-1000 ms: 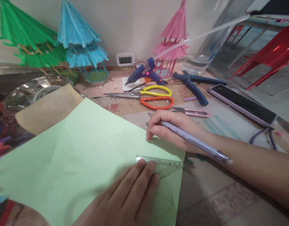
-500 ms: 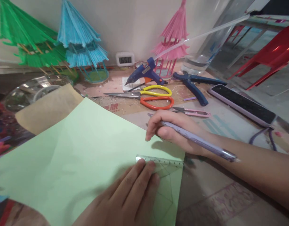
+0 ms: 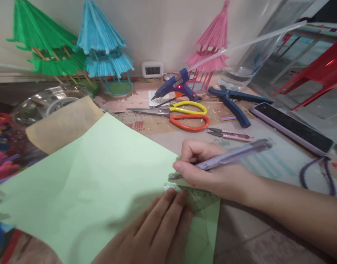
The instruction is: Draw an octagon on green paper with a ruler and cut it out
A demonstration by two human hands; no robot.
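A light green sheet of paper point(image 3: 102, 172) lies across the table. Flat on it, my left hand point(image 3: 157, 223) presses a short clear ruler point(image 3: 197, 191) with outstretched fingers. My right hand point(image 3: 204, 168) pinches a purple pen point(image 3: 229, 156), its tip low beside the ruler's top left end; whether it touches the paper I cannot tell. Faint pencil-like lines show on the green sheet near its right edge, partly under my left hand. The ruler's right part is partly covered by my right hand.
Behind the paper lie scissors point(image 3: 189, 115), a blue glue gun point(image 3: 174, 86), pink thread snips point(image 3: 231, 134), blue pliers point(image 3: 234, 106) and a phone point(image 3: 292, 128). Green point(image 3: 44, 33), blue point(image 3: 102, 33) and pink point(image 3: 212, 36) tiered models stand by the wall. A metal bowl point(image 3: 28, 113) sits left.
My right hand has turned and lowered the pen, bringing its tip down to the ruler's left end. My left hand keeps pressing the ruler. The view has shifted slightly left.
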